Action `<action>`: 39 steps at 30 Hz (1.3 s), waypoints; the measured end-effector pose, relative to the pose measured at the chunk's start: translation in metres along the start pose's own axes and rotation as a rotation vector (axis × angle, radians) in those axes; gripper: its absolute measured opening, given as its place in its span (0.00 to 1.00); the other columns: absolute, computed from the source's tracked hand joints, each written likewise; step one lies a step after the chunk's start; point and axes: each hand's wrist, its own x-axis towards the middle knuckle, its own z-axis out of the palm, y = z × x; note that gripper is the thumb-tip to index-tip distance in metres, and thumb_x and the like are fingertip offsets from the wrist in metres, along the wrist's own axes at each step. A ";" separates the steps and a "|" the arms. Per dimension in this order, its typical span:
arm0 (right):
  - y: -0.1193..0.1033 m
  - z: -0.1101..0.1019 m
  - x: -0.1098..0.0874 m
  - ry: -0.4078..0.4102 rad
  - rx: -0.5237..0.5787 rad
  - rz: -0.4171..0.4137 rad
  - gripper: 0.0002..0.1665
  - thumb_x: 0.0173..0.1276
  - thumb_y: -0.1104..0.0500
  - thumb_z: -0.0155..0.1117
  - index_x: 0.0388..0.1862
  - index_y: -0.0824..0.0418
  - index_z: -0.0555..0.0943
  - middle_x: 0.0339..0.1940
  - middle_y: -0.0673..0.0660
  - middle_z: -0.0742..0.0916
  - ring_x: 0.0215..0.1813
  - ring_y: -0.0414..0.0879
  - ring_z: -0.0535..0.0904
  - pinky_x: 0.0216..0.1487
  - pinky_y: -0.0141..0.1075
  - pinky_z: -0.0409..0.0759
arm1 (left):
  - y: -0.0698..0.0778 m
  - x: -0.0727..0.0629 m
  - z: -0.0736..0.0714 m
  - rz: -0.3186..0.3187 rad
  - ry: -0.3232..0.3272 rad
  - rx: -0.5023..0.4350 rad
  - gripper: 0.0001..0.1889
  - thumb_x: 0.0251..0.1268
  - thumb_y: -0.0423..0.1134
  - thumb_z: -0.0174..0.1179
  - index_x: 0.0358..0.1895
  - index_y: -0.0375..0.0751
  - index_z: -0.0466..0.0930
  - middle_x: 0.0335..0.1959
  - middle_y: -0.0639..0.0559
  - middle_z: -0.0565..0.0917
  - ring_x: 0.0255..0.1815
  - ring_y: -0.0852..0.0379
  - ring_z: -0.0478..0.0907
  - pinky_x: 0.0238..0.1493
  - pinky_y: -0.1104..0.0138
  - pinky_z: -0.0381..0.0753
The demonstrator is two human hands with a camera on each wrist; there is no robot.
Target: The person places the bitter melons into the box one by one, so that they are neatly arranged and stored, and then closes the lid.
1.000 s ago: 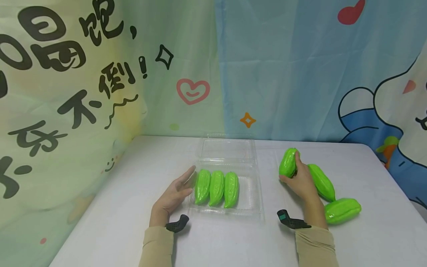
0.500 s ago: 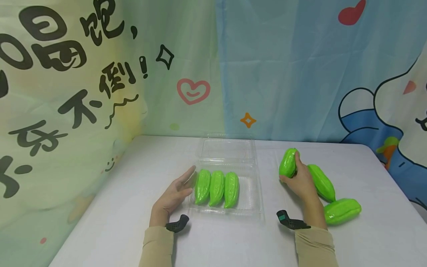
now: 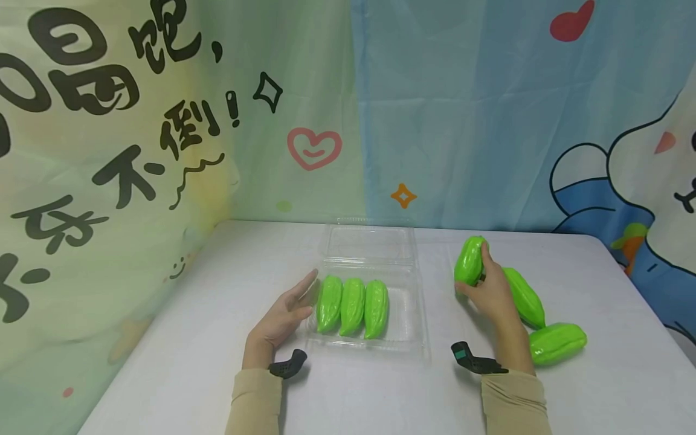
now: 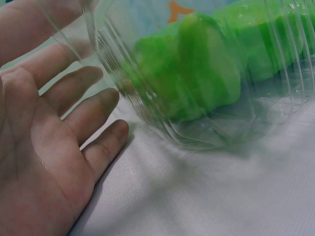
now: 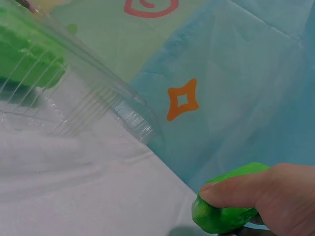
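Note:
A clear plastic clamshell box (image 3: 405, 323) stands with its lid laid back, and a row of glossy green starfruit-like fruits (image 3: 353, 307) fills its left and middle. At the box's left wall is my left hand (image 3: 283, 320), its fingers fairly straight; the left wrist view has the fingertips (image 4: 106, 96) beside or touching the plastic. To the right of the box, my right hand (image 3: 493, 293) grips another green starfruit (image 3: 469, 261) between thumb and fingers, slightly above the table. The right wrist view shows the thumb (image 5: 231, 191) across that fruit; the other fingers are mostly hidden there.
Two more green starfruits lie right of my right hand, one partly behind it (image 3: 524, 297) and one nearer the front (image 3: 559, 344). The raised lid (image 3: 371, 243) reaches toward the printed curtain (image 3: 467, 121) behind the white table (image 3: 375, 399).
My right hand has raised its starfruit slightly in the last half second. The left hand and the fruits in the box stay where they were.

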 end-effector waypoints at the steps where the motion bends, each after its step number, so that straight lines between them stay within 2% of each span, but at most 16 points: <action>1: -0.001 -0.001 0.000 0.000 0.005 0.000 0.63 0.61 0.59 0.66 0.76 0.60 0.30 0.70 0.81 0.55 0.67 0.74 0.59 0.66 0.62 0.63 | 0.000 0.000 0.000 -0.002 0.003 0.003 0.43 0.55 0.39 0.67 0.74 0.59 0.55 0.77 0.62 0.50 0.78 0.50 0.45 0.76 0.50 0.38; 13: -0.017 -0.003 -0.004 0.001 0.050 -0.054 0.62 0.61 0.60 0.66 0.77 0.55 0.31 0.71 0.79 0.54 0.65 0.74 0.64 0.63 0.58 0.71 | 0.003 -0.001 0.000 0.010 -0.016 -0.017 0.44 0.56 0.38 0.66 0.75 0.56 0.53 0.78 0.59 0.48 0.78 0.48 0.43 0.76 0.49 0.34; 19: -0.025 -0.003 -0.007 -0.005 0.054 -0.053 0.62 0.62 0.60 0.66 0.77 0.51 0.30 0.72 0.77 0.54 0.66 0.74 0.64 0.62 0.57 0.71 | 0.002 -0.001 0.000 0.003 -0.007 -0.011 0.43 0.57 0.37 0.65 0.74 0.58 0.54 0.78 0.61 0.49 0.78 0.49 0.44 0.76 0.49 0.35; 23: -0.031 -0.004 -0.009 -0.006 0.054 -0.074 0.62 0.61 0.60 0.66 0.77 0.52 0.31 0.71 0.78 0.56 0.65 0.74 0.64 0.62 0.57 0.72 | 0.001 0.000 -0.001 0.001 -0.013 -0.005 0.42 0.57 0.38 0.65 0.74 0.60 0.54 0.77 0.62 0.49 0.78 0.50 0.45 0.76 0.50 0.37; 30: -0.043 -0.005 -0.011 -0.054 0.055 -0.115 0.62 0.61 0.57 0.67 0.77 0.52 0.31 0.70 0.76 0.58 0.64 0.72 0.68 0.60 0.56 0.74 | 0.000 0.000 0.000 0.007 -0.021 -0.013 0.43 0.57 0.39 0.66 0.74 0.59 0.54 0.78 0.61 0.48 0.78 0.50 0.44 0.76 0.50 0.38; 39: -0.059 0.004 -0.011 -0.088 0.093 -0.149 0.63 0.60 0.60 0.67 0.77 0.51 0.31 0.69 0.75 0.60 0.63 0.72 0.69 0.59 0.55 0.76 | 0.004 -0.001 0.002 -0.003 -0.009 -0.001 0.43 0.57 0.38 0.66 0.74 0.59 0.53 0.78 0.61 0.48 0.78 0.50 0.44 0.76 0.50 0.38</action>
